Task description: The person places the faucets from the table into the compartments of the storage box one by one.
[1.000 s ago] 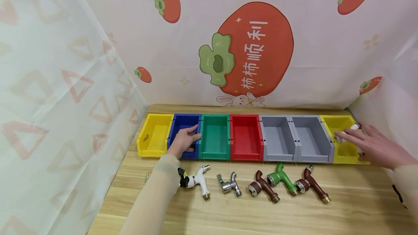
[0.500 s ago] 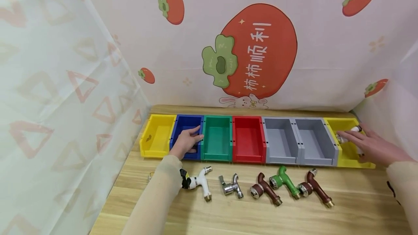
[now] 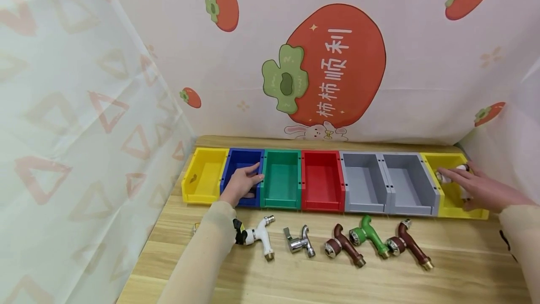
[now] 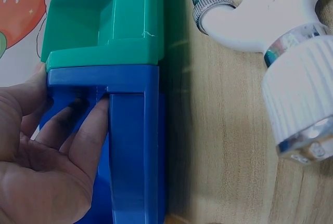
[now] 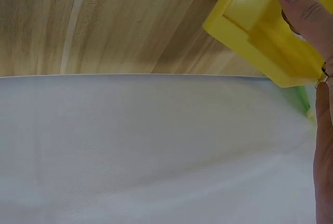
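Observation:
My left hand [image 3: 242,183] grips the side wall of the blue bin [image 4: 130,151] where it meets the green bin [image 3: 281,179]. Its fingers reach down inside the blue bin, with the thumb on the green side. At the far right my right hand [image 3: 485,189] holds a white faucet [image 3: 465,193] inside the yellow bin [image 3: 447,203]. Fingers stretch over the faucet and partly hide it. In the right wrist view the thumb lies over the yellow bin's edge, and most of the hand is out of frame.
Between the yellow ends, the row includes a red bin [image 3: 322,205] and grey bins [image 3: 367,208]. In front lie a white faucet with a black part [image 3: 263,238], a chrome faucet [image 3: 300,243], brown faucets [image 3: 348,247] and a green faucet [image 3: 371,237]. My left sleeve partly covers another item.
The head view has shifted slightly, so the scene sits a little further right. Both hands keep their places at the blue and right yellow bins.

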The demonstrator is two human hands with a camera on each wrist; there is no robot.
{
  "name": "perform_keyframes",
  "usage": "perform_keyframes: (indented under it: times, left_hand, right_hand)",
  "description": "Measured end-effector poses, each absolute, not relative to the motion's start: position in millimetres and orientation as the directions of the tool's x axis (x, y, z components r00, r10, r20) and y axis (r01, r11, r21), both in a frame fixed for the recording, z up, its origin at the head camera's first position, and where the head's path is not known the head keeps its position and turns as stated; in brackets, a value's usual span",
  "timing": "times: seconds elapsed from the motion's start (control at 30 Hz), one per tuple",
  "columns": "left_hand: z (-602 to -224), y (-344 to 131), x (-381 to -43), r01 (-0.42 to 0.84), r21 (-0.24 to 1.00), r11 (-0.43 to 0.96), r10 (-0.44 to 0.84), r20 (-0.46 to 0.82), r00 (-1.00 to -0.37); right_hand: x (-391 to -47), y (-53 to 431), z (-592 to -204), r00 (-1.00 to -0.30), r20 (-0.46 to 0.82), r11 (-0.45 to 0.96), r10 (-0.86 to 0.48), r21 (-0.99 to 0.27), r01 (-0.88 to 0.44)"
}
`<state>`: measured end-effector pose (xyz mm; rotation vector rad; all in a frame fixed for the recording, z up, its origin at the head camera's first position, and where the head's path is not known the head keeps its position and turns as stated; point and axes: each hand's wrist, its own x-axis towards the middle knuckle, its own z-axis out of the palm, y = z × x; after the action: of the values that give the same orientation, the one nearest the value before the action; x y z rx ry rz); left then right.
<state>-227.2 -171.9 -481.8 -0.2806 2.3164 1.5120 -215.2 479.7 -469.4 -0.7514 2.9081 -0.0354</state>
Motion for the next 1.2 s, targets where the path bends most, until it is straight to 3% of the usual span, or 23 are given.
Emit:
perform_keyframes:
  times: [0.27, 0.67, 0.9, 1.07, 1.2]
  left_hand:
    - [-481, -171, -226, -0.358, 0.836, 0.417, 0.020, -0.402, -0.915]
    - [-484, -172, -228, -0.348, 0.845, 0.407, 0.034, -0.395, -0.918]
    - [-484, -173, -227, -0.336, 0.849, 0.407, 0.042, -0.385, -0.922]
    - [-483, -173, -227, -0.336, 0.850, 0.406, 0.044, -0.386, -0.922]
    - [-483, -173, -228, -0.341, 0.849, 0.403, 0.044, -0.390, -0.920]
  right_hand:
    - [-217, 476, -473, -0.807, 0.048, 0.808, -0.588, -0.020, -0.589]
    - [-210, 468, -476, -0.867, -0.065, 0.869, -0.493, 0.013, -0.495]
    - [-205, 459, -468, -0.886, -0.019, 0.886, -0.463, -0.045, -0.462]
    - [-194, 454, -469, -0.856, 0.098, 0.853, -0.508, -0.080, -0.516]
    - [-181, 454, -470, -0.860, 0.123, 0.842, -0.495, -0.176, -0.510]
